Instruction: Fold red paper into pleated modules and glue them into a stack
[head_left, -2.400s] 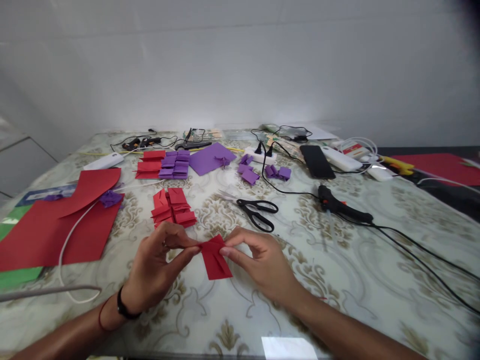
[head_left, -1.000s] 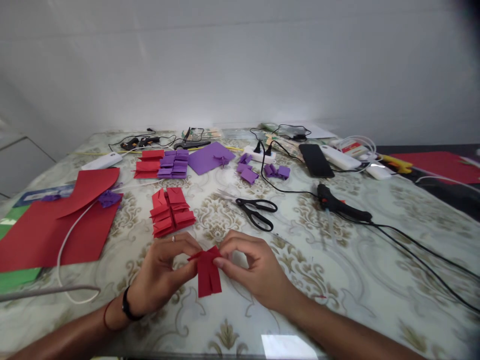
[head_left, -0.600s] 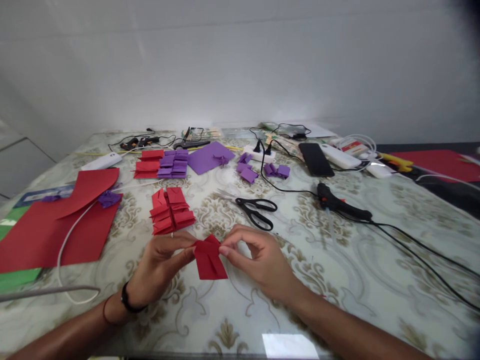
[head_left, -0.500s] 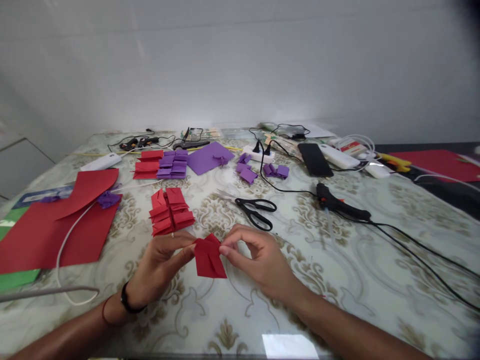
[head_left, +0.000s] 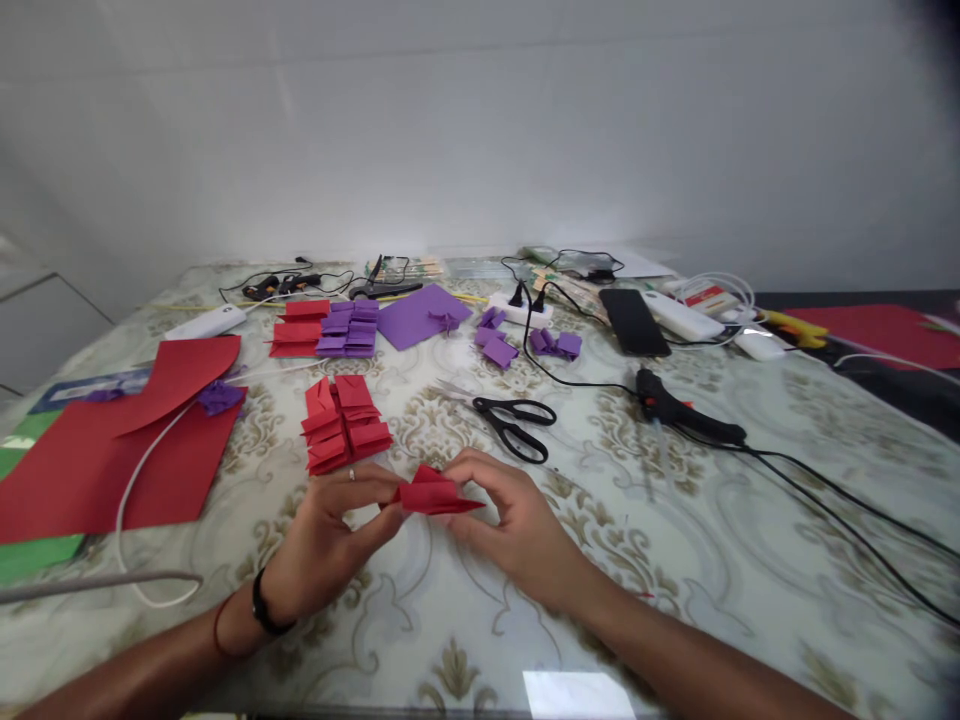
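Note:
Between both hands is a folded piece of red paper point(head_left: 433, 494), held just above the table and seen nearly edge-on. My left hand point(head_left: 334, 530) pinches its left end between thumb and fingers. On the other side my right hand point(head_left: 510, 525) grips the paper, its thumb partly hidden behind the red fold. Just beyond my left hand lie several folded red paper pieces point(head_left: 345, 420) in two rows. Black-handled scissors point(head_left: 514, 418) rest on the table past my right hand, blades pointing left.
Red sheets point(head_left: 150, 470) and a white cable lie at the left. A black glue gun point(head_left: 686, 412) with its cord is at the right. Farther back are purple folded papers point(head_left: 349, 330), a power strip point(head_left: 517, 308) and a phone point(head_left: 634, 322).
The red paper has tipped from showing its broad face to nearly edge-on. My left hand has shifted slightly right, and my right thumb has moved lower behind the paper.

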